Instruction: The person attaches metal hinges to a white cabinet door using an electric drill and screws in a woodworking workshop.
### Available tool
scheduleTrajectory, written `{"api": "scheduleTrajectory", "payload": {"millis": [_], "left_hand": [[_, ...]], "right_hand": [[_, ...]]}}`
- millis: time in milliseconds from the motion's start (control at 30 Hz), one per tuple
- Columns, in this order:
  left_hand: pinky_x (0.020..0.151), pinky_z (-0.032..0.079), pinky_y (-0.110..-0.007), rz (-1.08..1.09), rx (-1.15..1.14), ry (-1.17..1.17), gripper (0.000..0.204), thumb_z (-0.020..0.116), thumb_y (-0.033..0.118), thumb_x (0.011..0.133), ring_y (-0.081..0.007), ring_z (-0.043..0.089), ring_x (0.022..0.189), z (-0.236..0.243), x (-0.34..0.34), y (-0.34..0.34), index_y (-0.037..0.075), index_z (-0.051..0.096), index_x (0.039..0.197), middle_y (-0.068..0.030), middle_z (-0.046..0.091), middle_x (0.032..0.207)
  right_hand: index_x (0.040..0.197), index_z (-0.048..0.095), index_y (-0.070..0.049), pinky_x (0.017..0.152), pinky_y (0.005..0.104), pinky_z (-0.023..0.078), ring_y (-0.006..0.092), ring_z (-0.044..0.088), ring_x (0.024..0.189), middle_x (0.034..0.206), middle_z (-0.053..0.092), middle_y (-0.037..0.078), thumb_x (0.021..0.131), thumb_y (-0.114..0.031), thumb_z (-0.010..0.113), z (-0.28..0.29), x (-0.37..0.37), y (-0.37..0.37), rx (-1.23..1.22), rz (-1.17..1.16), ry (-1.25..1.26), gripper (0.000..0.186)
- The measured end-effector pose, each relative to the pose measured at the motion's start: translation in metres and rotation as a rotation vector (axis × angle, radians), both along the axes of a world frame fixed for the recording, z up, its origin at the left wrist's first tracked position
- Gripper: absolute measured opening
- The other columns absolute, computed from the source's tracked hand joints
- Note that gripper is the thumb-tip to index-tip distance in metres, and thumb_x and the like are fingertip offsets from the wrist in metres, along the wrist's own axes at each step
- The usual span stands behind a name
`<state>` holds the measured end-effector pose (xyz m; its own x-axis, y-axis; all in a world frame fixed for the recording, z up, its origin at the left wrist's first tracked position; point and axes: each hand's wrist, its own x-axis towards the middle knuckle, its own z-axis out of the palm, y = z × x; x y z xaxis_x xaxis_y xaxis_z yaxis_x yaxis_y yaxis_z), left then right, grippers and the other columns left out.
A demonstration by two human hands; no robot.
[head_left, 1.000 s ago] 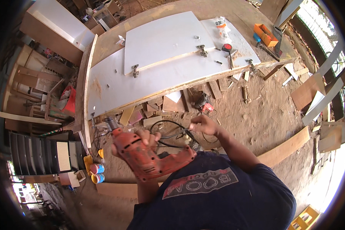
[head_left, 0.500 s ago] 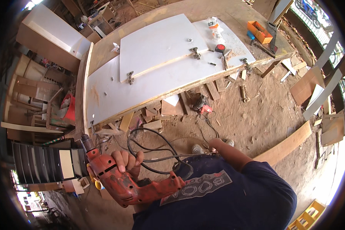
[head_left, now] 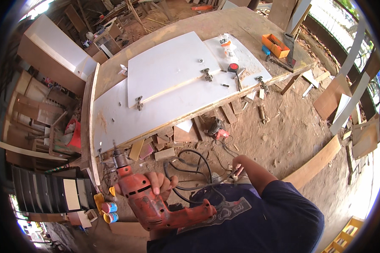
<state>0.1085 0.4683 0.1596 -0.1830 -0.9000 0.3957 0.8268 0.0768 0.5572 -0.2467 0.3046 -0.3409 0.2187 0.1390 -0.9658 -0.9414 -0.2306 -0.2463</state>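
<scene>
My left hand (head_left: 158, 184) is closed around a worn red power drill (head_left: 150, 200), its bit pointing up toward the bench's front left corner. The drill hides part of the palm and the wrist. A black cable (head_left: 188, 170) leaves the drill's handle and hangs in loops, then runs across to my right hand (head_left: 239, 167). There my fingers are closed on the cable, low beside my body. Beyond the drill, white panels (head_left: 173, 65) lie on the workbench, with metal hinges (head_left: 206, 75) fitted along their edges.
On the bench are a tape measure (head_left: 233, 67), an orange tray (head_left: 275, 45), a hammer (head_left: 281, 63) and a handsaw (head_left: 289, 48). Wood offcuts (head_left: 229, 113) and a red-and-black power tool (head_left: 217, 129) lie on the dirt floor. Paint cans (head_left: 109, 207) stand at the left.
The drill has swung a little to the right and more upright, and its bit now shows against the bench edge. My right hand's fingers have come into view.
</scene>
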Motion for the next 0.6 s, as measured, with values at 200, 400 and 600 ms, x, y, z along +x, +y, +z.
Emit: {"api": "scheduleTrajectory", "payload": {"millis": [200,400,600], "left_hand": [[0.083,0.03,-0.039,-0.023,0.093,0.018,0.095,0.042,0.095,0.088,-0.0118,0.035,0.057,-0.003,-0.021,0.001,0.002,0.065,0.092,0.0005,0.048,0.073],[0.085,0.031,-0.04,-0.012,0.223,-0.071,0.111,0.039,0.106,0.074,-0.0145,0.037,0.058,-0.016,-0.033,-0.006,0.0,0.066,0.089,-0.0014,0.049,0.073],[0.088,0.033,-0.043,-0.113,0.208,-0.028,0.112,0.039,0.103,0.077,-0.0187,0.043,0.063,-0.022,-0.05,-0.025,-0.004,0.067,0.092,-0.0082,0.057,0.079]], "right_hand": [[0.112,0.072,0.005,0.063,0.027,0.056,0.0156,0.074,0.088,0.109,0.076,0.012,0.11,-0.007,0.047,0.011,-0.035,-0.002,0.595,-1.083,0.169,0.028],[0.087,0.067,-0.011,0.058,0.0339,0.044,0.0113,0.05,0.059,0.07,0.059,-0.003,0.109,-0.033,0.059,-0.015,-0.045,0.0,0.61,-0.987,-0.027,0.033],[0.082,0.066,-0.009,0.055,0.0391,0.044,0.0135,0.05,0.055,0.063,0.055,-0.001,0.102,-0.027,0.071,-0.036,-0.053,0.017,0.03,-0.829,-0.286,0.027]]}}
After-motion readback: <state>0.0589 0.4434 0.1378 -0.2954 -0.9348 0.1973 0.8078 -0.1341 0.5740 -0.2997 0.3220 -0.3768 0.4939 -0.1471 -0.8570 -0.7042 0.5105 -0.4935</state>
